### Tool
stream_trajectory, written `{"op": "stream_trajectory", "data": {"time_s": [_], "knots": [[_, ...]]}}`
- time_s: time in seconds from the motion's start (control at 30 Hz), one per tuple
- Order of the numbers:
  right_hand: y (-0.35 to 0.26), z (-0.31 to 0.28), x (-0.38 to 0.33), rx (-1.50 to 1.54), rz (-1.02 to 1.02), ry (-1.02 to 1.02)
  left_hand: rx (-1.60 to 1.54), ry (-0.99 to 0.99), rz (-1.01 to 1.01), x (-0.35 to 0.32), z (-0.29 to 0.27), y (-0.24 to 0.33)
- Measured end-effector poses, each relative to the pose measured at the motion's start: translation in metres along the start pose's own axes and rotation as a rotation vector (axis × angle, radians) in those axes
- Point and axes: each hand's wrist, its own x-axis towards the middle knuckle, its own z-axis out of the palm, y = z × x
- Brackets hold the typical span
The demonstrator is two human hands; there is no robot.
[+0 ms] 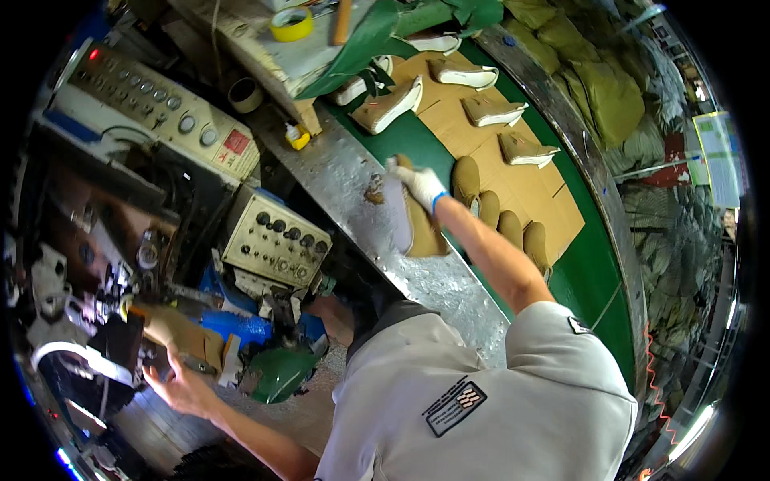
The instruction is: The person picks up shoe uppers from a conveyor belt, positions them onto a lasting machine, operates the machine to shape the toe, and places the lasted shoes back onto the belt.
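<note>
- Right hand, in a white glove with a blue cuff, reaches out over the metal counter; its fingers are closed around the top end of a tan boot whose grey sole faces left
- Boot lies on the counter's edge, running from the right fingers back toward the person, its toe end nearest the body
- Just right of the right fingers, a row of tan boots stands on cardboard laid over a green belt
- Beyond the right fingers, further boots with white soles lie on their sides on the same cardboard
- Left hand, bare, is low at the left, against a dark machine; its fingers are spread and rest just below a tan boot upper mounted there, though whether they grip anything I cannot tell
- Green rounded part sits just right of the left fingers
- Above the left fingers, two cream control boxes with rows of knobs
- Yellow tape roll lies well beyond the right fingers, on a far bench
</note>
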Motion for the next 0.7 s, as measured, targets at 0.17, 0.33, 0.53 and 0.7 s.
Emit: {"op": "stream_trajectory", "data": {"time_s": [0.17, 0.33, 0.53, 0.7], "knots": [[0.047, -0.068, 0.123, -0.84, 0.218, 0.191, 0.16, -0.2, -0.151, 0.008, 0.03, -0.013], [0.084, -0.077, 0.148, -1.096, 0.153, 0.226, -0.076, -0.144, -0.044, 0.015, 0.075, -0.051], [0.129, -0.24, 0.176, -0.369, 0.33, 0.804, -0.442, -0.348, -0.104, 0.025, 0.065, -0.106], [0.225, -0.343, 0.197, 0.222, 0.476, 1.077, -0.44, -0.555, -0.355, -0.001, 0.059, -0.115]]}}
